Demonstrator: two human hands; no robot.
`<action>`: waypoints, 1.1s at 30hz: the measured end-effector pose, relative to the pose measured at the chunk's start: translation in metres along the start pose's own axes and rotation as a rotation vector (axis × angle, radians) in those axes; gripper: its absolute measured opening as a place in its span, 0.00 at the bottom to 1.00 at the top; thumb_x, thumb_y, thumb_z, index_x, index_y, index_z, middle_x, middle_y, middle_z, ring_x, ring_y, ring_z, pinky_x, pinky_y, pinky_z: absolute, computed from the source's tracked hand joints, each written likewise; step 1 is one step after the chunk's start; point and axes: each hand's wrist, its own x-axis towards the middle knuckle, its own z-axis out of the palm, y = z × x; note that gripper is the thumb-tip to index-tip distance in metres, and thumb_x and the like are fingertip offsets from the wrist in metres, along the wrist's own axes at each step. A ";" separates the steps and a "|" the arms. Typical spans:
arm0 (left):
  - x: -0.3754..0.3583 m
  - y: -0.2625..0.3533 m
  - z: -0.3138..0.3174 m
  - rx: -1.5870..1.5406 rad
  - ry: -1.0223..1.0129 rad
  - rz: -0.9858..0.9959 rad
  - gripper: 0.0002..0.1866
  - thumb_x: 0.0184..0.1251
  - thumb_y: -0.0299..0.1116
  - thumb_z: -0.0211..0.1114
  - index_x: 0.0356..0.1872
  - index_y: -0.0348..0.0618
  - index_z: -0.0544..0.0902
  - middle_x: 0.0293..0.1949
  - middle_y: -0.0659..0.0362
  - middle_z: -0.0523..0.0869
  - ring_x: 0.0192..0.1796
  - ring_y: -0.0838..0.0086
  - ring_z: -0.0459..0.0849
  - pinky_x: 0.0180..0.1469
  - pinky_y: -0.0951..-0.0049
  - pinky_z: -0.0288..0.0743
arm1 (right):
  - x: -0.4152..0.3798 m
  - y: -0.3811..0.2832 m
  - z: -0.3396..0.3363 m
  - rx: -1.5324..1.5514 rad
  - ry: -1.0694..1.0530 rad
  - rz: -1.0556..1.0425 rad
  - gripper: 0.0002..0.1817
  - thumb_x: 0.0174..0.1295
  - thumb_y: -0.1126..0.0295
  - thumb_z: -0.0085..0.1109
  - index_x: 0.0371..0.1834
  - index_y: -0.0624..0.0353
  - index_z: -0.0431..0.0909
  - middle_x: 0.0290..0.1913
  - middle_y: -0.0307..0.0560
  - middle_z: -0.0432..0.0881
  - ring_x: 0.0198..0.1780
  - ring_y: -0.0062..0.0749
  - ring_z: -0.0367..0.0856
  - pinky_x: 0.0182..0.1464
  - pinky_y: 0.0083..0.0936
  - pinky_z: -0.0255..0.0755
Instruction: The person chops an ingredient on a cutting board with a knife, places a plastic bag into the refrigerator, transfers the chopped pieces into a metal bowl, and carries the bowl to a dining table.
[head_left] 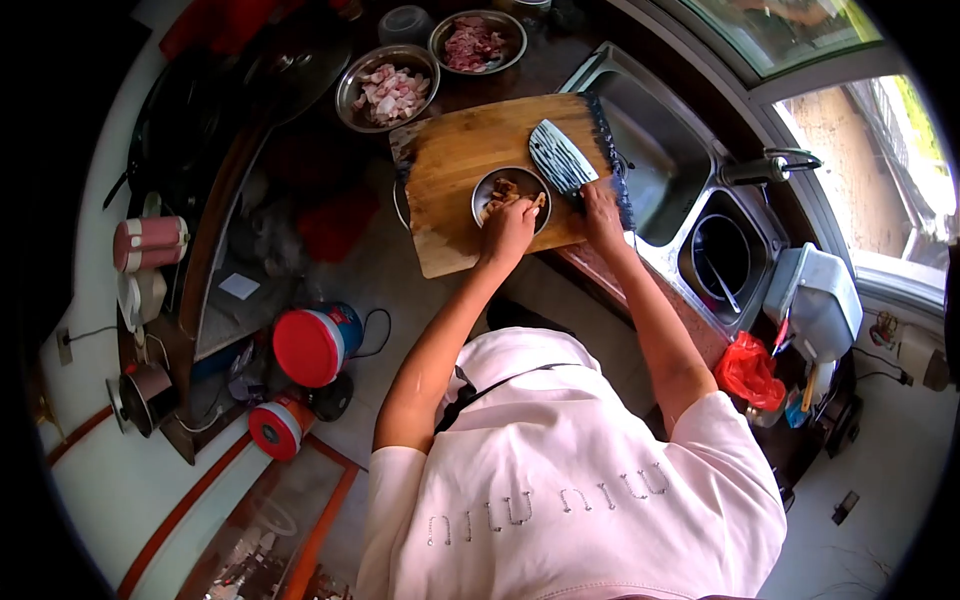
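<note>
The person, in a pale pink shirt [560,480], fills the lower centre of the frame, both arms extended toward the upper centre.

The left hand [508,228] rests on the near rim of a small round steel bowl [510,193], fingers curled over the edge; how tightly it closes cannot be told. The bowl contains brownish pieces of food and stands on the rectangular wooden cutting board [470,165], near the board's middle.

The right hand [602,210] is closed around the handle of a broad steel cleaver [560,157]. The blade lies flat over the board, just right of the bowl and touching or nearly touching its rim.

The board lies on the dark bench [555,60] at centre frame, its right edge overhanging a steel double sink [660,150]. A tap [770,165] stands at the sink's far side, right of centre. A red plastic bag [748,370] sits near the right arm, at centre right.

Beyond the board, in the upper centre, stand two larger round steel bowls: one [388,88] holds pale pink cut meat and almost touches the board's upper left corner; the other [478,42] holds darker red meat.

On the floor at lower left stand two red-lidded containers [312,345].
</note>
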 end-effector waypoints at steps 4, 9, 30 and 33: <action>0.009 0.013 0.014 -0.070 -0.121 -0.084 0.11 0.65 0.36 0.58 0.34 0.38 0.82 0.29 0.51 0.83 0.32 0.58 0.82 0.33 0.62 0.74 | -0.005 -0.020 -0.025 -0.008 0.218 0.232 0.20 0.53 0.64 0.62 0.49 0.56 0.71 0.41 0.59 0.79 0.42 0.58 0.76 0.42 0.46 0.71; 0.026 0.035 0.041 -0.542 -0.460 -0.581 0.14 0.70 0.40 0.54 0.38 0.38 0.80 0.22 0.63 0.78 0.21 0.80 0.78 0.17 0.79 0.71 | -0.033 -0.032 -0.062 0.046 0.292 0.526 0.14 0.56 0.61 0.60 0.42 0.53 0.74 0.29 0.56 0.80 0.33 0.57 0.79 0.33 0.46 0.71; 0.005 0.011 0.107 -0.550 -0.550 -0.892 0.10 0.68 0.32 0.47 0.39 0.42 0.77 0.26 0.60 0.78 0.21 0.73 0.78 0.18 0.76 0.75 | -0.067 -0.036 -0.035 -0.210 -0.029 0.446 0.09 0.55 0.64 0.57 0.34 0.53 0.70 0.29 0.50 0.79 0.32 0.50 0.81 0.32 0.44 0.73; -0.008 0.032 0.079 -0.660 -0.644 -0.877 0.11 0.72 0.37 0.49 0.39 0.42 0.77 0.21 0.64 0.74 0.20 0.80 0.76 0.16 0.80 0.71 | -0.072 -0.030 -0.028 -0.177 0.080 0.402 0.08 0.56 0.62 0.58 0.31 0.52 0.71 0.27 0.49 0.79 0.30 0.50 0.81 0.30 0.45 0.73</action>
